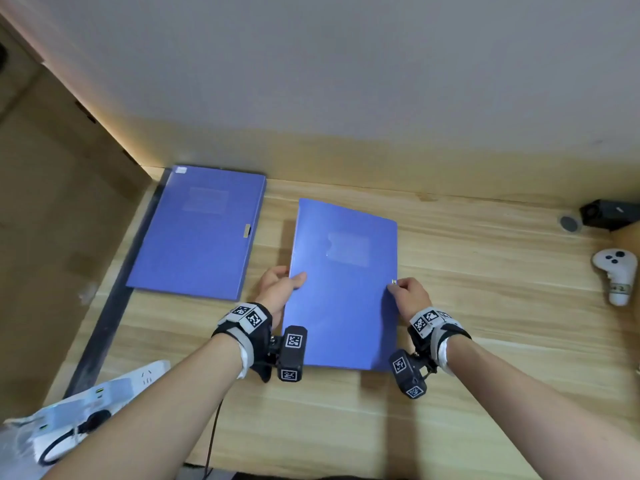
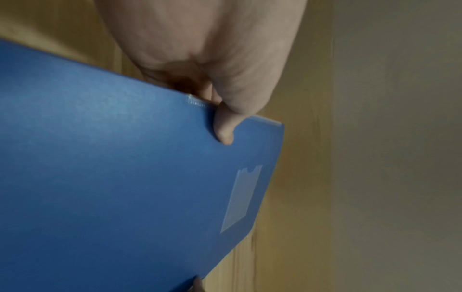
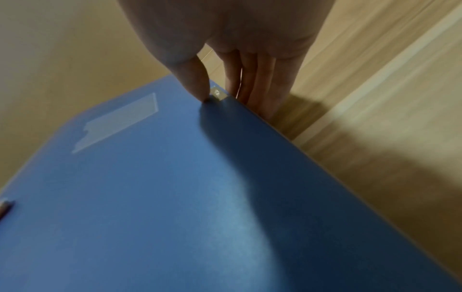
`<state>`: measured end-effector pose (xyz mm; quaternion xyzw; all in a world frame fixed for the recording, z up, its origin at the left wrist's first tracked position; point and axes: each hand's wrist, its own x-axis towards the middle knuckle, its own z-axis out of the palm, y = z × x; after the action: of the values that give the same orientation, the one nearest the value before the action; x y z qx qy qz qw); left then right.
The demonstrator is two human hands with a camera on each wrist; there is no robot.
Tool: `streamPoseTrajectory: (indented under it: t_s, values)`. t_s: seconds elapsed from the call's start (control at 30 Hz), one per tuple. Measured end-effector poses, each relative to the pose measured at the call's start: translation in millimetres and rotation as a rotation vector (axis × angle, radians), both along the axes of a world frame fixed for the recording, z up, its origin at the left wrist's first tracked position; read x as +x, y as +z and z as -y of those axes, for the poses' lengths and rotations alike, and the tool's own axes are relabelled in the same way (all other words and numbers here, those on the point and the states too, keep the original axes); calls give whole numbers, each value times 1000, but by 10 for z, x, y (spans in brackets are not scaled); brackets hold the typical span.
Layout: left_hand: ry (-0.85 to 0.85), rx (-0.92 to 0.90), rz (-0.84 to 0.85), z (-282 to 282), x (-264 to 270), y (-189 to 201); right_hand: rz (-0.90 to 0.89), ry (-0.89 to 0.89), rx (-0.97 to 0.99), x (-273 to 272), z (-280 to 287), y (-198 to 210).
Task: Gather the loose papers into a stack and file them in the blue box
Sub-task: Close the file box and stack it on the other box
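A blue box [image 1: 343,285] lies shut in the middle of the wooden table [image 1: 485,306], with a clear label pocket on its lid. My left hand [image 1: 294,278] grips its left edge, thumb [image 2: 225,128] on top and the other fingers hidden beneath. My right hand [image 1: 398,289] pinches the right edge beside the small clasp [image 3: 217,92], with the thumb [image 3: 197,87] on the lid and the fingers reaching down the side. The box [image 3: 175,197] casts a shadow, so its right edge seems slightly raised. A second blue box [image 1: 197,233] lies shut at the back left. No loose papers show.
A white power strip [image 1: 86,407] in plastic wrap lies at the front left. At the right edge lie a white controller [image 1: 616,275], a black device [image 1: 609,213] and a grey disc [image 1: 569,223]. A wall runs behind the table and a brown panel [image 1: 52,220] along its left.
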<state>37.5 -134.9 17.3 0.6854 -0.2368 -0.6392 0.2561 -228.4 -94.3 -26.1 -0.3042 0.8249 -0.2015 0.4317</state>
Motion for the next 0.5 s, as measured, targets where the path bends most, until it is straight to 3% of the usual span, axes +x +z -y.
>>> streamPoseTrajectory:
  t_s: [0.27, 0.5]
  values:
    - [62, -127, 1, 442, 1009, 299, 104, -44, -192, 1074, 335, -8]
    - [-14, -315, 213, 954, 1960, 316, 118, -15, -267, 2140, 847, 112]
